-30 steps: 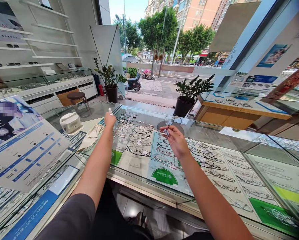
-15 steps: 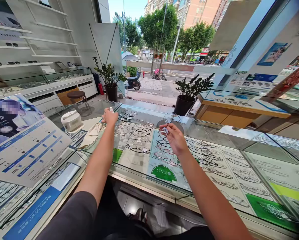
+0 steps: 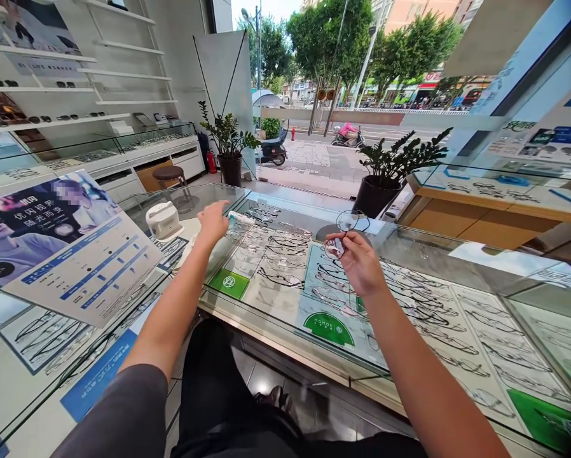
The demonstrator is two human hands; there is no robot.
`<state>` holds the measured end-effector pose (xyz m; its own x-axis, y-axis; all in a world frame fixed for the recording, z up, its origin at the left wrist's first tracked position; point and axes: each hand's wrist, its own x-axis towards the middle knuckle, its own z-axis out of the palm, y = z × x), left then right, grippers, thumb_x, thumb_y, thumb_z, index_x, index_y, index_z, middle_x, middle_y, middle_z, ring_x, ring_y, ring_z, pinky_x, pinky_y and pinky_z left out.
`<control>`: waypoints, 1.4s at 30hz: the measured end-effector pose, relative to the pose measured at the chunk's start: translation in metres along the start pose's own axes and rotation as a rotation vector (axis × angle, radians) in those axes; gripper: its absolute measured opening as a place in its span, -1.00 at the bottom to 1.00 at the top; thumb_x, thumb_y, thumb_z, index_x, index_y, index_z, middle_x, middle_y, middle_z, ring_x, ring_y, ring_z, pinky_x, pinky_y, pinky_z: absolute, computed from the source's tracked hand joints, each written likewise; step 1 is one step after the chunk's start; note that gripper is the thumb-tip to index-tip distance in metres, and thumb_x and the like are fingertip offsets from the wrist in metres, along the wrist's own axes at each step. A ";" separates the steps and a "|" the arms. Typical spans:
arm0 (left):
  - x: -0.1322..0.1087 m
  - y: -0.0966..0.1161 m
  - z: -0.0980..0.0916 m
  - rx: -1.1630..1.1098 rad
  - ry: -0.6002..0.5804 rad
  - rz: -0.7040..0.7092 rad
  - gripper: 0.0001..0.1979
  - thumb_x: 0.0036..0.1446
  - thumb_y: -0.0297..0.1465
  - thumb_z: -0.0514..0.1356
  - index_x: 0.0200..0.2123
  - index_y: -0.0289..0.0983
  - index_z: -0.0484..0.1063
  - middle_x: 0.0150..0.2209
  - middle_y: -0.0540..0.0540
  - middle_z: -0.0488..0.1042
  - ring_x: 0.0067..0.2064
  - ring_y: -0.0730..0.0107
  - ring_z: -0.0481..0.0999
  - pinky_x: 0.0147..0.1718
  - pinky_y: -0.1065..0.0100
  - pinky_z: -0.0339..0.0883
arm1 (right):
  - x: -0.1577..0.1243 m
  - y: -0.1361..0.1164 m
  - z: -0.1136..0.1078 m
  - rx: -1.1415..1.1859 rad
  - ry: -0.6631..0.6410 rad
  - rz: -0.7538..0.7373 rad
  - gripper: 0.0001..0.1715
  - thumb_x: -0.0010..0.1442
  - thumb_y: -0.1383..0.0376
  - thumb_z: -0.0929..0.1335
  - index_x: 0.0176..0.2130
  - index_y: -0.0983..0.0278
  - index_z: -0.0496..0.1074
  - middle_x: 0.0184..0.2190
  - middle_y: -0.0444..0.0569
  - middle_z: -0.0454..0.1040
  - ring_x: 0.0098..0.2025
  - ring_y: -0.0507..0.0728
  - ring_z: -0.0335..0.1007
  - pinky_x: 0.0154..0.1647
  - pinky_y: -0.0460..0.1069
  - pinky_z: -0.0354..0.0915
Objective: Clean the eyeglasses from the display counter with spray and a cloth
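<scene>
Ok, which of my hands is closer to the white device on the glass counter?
Left. Your left hand is just to the right of the white device; your right hand, holding round glasses, is much farther to the right.

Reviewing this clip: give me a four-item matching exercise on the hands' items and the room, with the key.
1. Raised glasses
2. White bottle
3. Fire extinguisher
4. Stool

A. Brown, in front of the far cabinets
B. Beside the left hand, over the display counter
C. Held in the fingers of the right hand
D. Red, near a potted plant

Pairs: 1-C, 2-B, 3-D, 4-A
</scene>
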<state>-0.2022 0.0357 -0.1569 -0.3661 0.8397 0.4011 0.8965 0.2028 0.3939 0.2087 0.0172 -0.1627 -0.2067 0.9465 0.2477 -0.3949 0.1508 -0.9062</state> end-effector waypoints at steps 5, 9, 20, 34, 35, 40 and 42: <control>0.035 -0.013 0.025 0.200 -0.273 0.329 -0.26 0.22 -0.66 0.04 0.38 -0.06 0.46 0.44 -0.12 0.45 0.40 -0.05 0.28 0.25 -0.06 0.05 | -0.001 0.000 0.000 -0.025 0.010 0.003 -0.83 0.23 0.12 0.54 -0.20 0.10 0.60 -0.10 -0.05 0.71 -0.02 0.18 0.59 -0.05 0.07 0.49; 0.057 -0.017 0.038 0.241 -0.346 0.333 -0.40 0.19 -0.62 0.14 0.24 -0.14 0.59 0.30 -0.25 0.59 0.29 -0.13 0.38 0.21 -0.03 0.07 | -0.001 0.001 0.000 -0.039 0.018 0.025 -0.80 0.21 0.08 0.57 -0.21 0.09 0.61 -0.10 -0.06 0.71 -0.01 0.17 0.59 -0.07 0.05 0.48; 0.062 -0.034 0.040 0.126 -0.251 0.130 -0.63 0.37 -0.26 0.23 0.19 -0.19 0.50 0.14 -0.29 0.67 0.12 -0.05 0.61 0.07 0.14 0.32 | -0.002 -0.001 0.001 -0.038 0.022 0.030 -0.76 0.18 0.06 0.58 -0.22 0.10 0.61 -0.09 -0.04 0.71 -0.03 0.17 0.59 -0.06 0.05 0.49; 0.052 -0.038 0.014 0.077 -0.266 -0.047 -0.44 0.34 -0.15 0.24 0.33 -0.20 0.35 0.30 -0.32 0.56 0.27 0.02 0.57 0.11 0.20 0.41 | -0.002 0.001 0.001 -0.058 0.009 0.020 -0.77 0.21 0.08 0.55 -0.19 0.12 0.59 -0.08 -0.02 0.71 -0.03 0.18 0.60 -0.06 0.07 0.51; 0.049 -0.038 0.007 0.100 -0.254 -0.085 -0.41 0.32 -0.14 0.25 0.34 -0.21 0.35 0.30 -0.38 0.55 0.28 -0.06 0.56 0.12 0.13 0.42 | -0.002 0.001 0.001 -0.051 0.013 0.023 -0.78 0.21 0.08 0.56 -0.20 0.11 0.60 -0.08 -0.03 0.71 -0.03 0.18 0.60 -0.06 0.06 0.51; 0.023 -0.044 -0.019 0.226 -0.299 -0.278 -0.45 -0.07 -0.16 0.51 -0.03 -0.30 0.58 0.01 -0.58 0.65 0.11 -0.50 0.63 0.04 -0.16 0.47 | -0.003 -0.001 0.003 -0.038 0.017 0.034 -0.79 0.21 0.09 0.56 -0.21 0.11 0.61 -0.09 -0.04 0.71 -0.03 0.17 0.60 -0.08 0.05 0.49; 0.011 -0.046 -0.027 0.231 -0.326 -0.296 -0.59 -0.15 -0.25 0.53 -0.22 -0.27 0.60 -0.14 -0.52 0.68 0.04 -0.50 0.65 0.00 -0.15 0.48 | -0.003 -0.001 0.003 -0.032 0.018 0.031 -0.78 0.20 0.09 0.57 -0.20 0.11 0.61 -0.10 -0.04 0.71 -0.03 0.16 0.59 -0.09 0.04 0.49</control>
<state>-0.2539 0.0218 -0.1483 -0.5498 0.8353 0.0055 0.8110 0.5321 0.2432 0.2069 0.0131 -0.1614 -0.2021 0.9558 0.2134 -0.3599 0.1302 -0.9239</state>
